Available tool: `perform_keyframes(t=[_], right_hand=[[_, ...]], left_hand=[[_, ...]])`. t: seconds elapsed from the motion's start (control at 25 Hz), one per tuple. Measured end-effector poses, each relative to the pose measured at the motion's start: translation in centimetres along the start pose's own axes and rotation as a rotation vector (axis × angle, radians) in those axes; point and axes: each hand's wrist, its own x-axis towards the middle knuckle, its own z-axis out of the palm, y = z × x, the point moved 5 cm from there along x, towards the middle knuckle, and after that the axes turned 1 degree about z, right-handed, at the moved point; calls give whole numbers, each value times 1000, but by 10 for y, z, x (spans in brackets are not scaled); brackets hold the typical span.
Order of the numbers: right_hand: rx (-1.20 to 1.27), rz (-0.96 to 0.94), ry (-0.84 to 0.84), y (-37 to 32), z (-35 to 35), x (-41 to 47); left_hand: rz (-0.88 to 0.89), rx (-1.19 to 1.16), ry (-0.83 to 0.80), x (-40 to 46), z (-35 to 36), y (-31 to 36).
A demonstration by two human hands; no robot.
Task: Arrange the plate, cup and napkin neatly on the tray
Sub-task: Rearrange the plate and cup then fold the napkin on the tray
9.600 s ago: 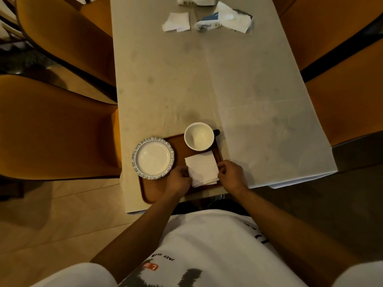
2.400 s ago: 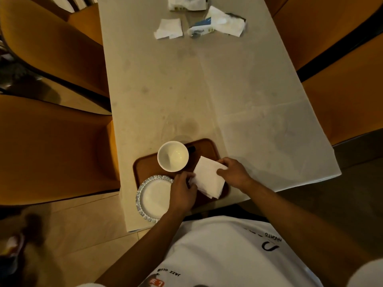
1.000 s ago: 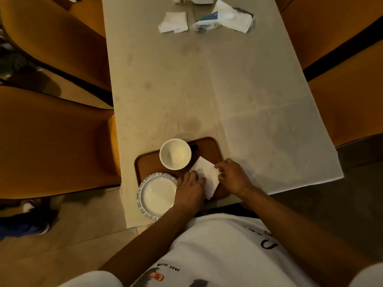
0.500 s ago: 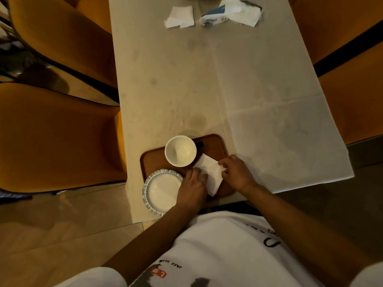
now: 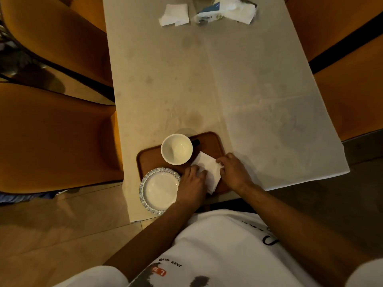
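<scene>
A brown tray [image 5: 213,142] lies at the near edge of the table. On it stands a white cup [image 5: 176,149] with a dark handle, empty, at the tray's far side. A white plate [image 5: 160,190] with a patterned rim sits at the tray's near left corner and overhangs its edge. A folded white napkin [image 5: 208,167] lies tilted on the tray's right half. My left hand [image 5: 192,186] presses flat on the napkin's left part. My right hand [image 5: 233,172] pinches its right edge.
Crumpled tissues [image 5: 175,14] and a torn packet [image 5: 209,13] lie at the table's far end. Orange chairs [image 5: 53,131] flank the table on both sides. The pale tablecloth [image 5: 259,100] hangs over the near edge.
The napkin has been folded smaller and laid flat on the tray. My left hand has moved from its edge onto its top. Plate and cup stay put.
</scene>
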Motion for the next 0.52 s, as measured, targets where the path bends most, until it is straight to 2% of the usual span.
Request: perform_keyframes(t=[0.16, 0.32, 0.52], right_hand=[[-36, -126, -47, -8, 5, -11], [-171, -181, -126, -2, 18, -17], [-223, -203, -78, 2, 23, -16]], left_hand=[[27, -7, -26, -4, 1, -2], [18, 20, -9, -5, 2, 1], [2, 54, 3, -5, 5, 3]])
